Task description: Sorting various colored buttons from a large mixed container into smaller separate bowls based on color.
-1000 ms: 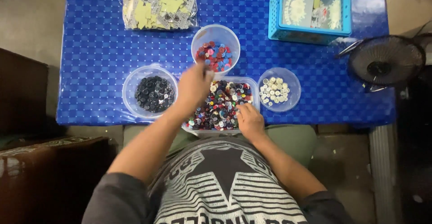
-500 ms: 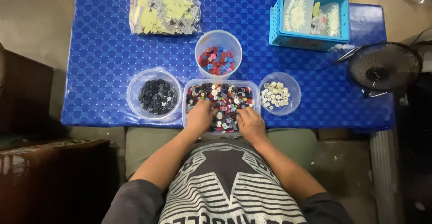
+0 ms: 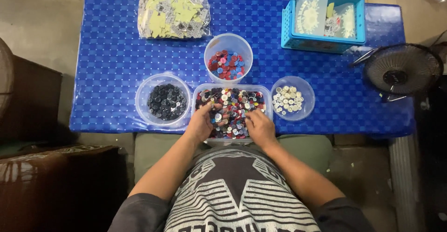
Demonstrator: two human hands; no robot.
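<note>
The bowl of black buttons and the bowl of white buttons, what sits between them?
In the head view, the rectangular tub of mixed buttons sits there, with both hands in it.

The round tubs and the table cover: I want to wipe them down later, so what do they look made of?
The round tubs, such as the one with dark buttons, look like clear thin plastic: the contents and the blue beneath show through the walls. The table cover looks like glossy blue vinyl or oilcloth, with a sheen and a printed check pattern, though coated fabric is possible.
</note>
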